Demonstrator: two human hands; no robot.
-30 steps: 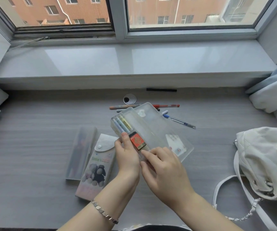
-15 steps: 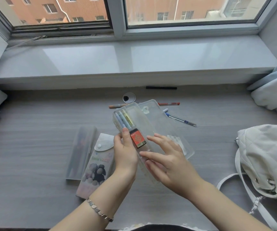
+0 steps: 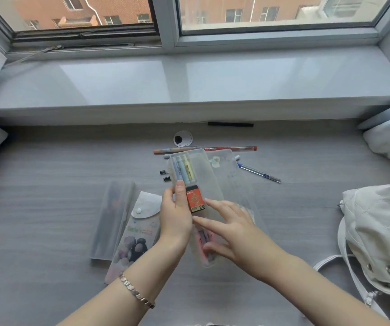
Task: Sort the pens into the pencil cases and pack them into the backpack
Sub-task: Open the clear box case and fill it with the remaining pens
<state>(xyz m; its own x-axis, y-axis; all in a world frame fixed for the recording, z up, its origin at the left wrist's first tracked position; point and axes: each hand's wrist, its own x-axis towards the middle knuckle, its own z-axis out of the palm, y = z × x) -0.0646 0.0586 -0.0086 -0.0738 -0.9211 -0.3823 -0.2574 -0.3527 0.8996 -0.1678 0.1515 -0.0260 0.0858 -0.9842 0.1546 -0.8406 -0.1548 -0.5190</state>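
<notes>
My left hand (image 3: 175,212) grips the left edge of a clear plastic pencil case (image 3: 202,172), thumb on top, holding it above the desk. Inside lie pastel highlighters (image 3: 184,170) and a red 2B eraser (image 3: 195,200). My right hand (image 3: 231,229) lies over the case's lower half with fingers stretched out, and the case's hinged lid (image 3: 234,182) angles off to the right. Loose pens remain on the desk: an orange pen (image 3: 170,150), a red pen (image 3: 231,148) and a blue pen (image 3: 258,172). The white backpack (image 3: 382,236) sits at the right.
A frosted pencil case (image 3: 111,217) and a snap-flap pouch with a sheep picture (image 3: 135,234) lie left of my hands. Two small black caps (image 3: 164,175), a round cable hole (image 3: 183,138) and a black pen (image 3: 230,124) by the sill lie farther back. Cushions sit at both sides.
The clear case has turned more lengthwise and its lid swung toward shutting. My right hand moved from the case's lower edge to lie across it with fingers spread.
</notes>
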